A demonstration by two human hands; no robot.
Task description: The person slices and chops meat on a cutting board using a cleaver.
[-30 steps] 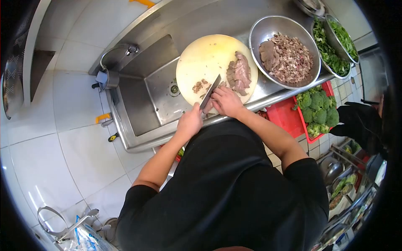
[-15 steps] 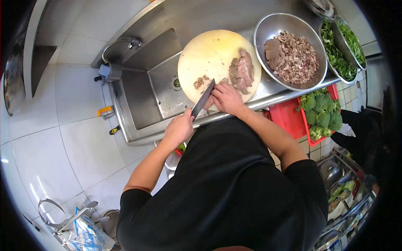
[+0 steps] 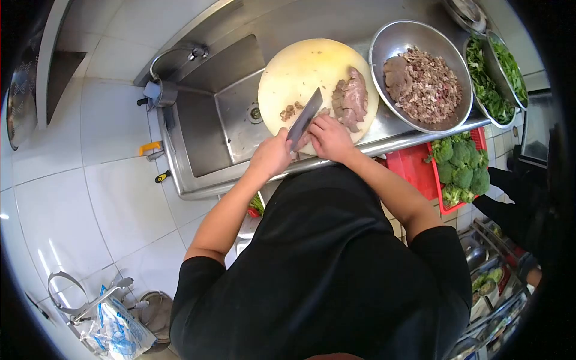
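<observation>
My left hand (image 3: 272,155) is wrapped round the handle of a kitchen knife (image 3: 306,116), its broad dark blade slanting up over the round cutting board (image 3: 294,66). Close beside the blade, my right hand (image 3: 331,138) has its fingers bent down on a piece of meat (image 3: 303,144) near the board's front edge, mostly hidden by the hands. Small chopped bits (image 3: 288,113) lie left of the blade. A larger pile of sliced brownish-pink meat (image 3: 351,101) rests on the right side of the board.
A steel bowl (image 3: 377,60) of chopped meat stands right of the board, with bowls of leafy greens (image 3: 489,84) beyond it. The sink basin (image 3: 204,129) is at the left. Broccoli (image 3: 462,159) fills a red basket below the counter; a person's dark-clothed legs (image 3: 510,186) are nearby.
The knife blade has shifted up and to the right across the board, and my left hand has moved the same way. My right hand still presses on the meat, slightly lower. The view has shifted a little.
</observation>
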